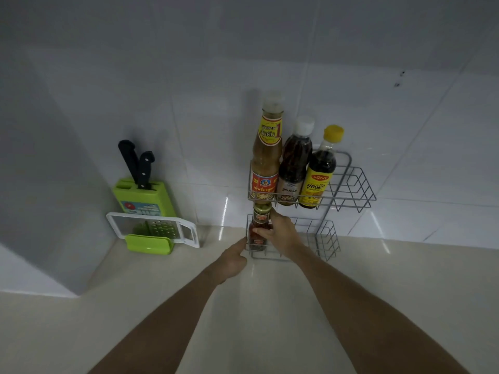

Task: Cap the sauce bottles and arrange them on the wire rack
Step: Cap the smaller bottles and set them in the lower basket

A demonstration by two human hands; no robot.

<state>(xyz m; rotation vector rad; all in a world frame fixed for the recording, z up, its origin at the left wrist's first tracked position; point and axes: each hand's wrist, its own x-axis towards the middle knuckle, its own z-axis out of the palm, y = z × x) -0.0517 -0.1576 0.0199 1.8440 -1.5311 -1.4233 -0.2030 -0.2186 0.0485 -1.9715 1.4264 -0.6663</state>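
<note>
Looks like this one's nearly wrapped up. Top shelf of the rack (351,184) already has three capped bottles lined up: the tall tan bottle (266,155), a dark bottle (294,166) with a white cap, and a yellow-cap bottle (320,171). The right hand (280,233) is wrapped around a small jar (260,230) sitting at the left end of the bottom shelf, lid on as far as anyone can tell. The left hand (233,259) holds nothing, fingers mostly curled with one poking at the rack's edge. No loose bottles on the counter (270,319), so probably just letting go is left.
</note>
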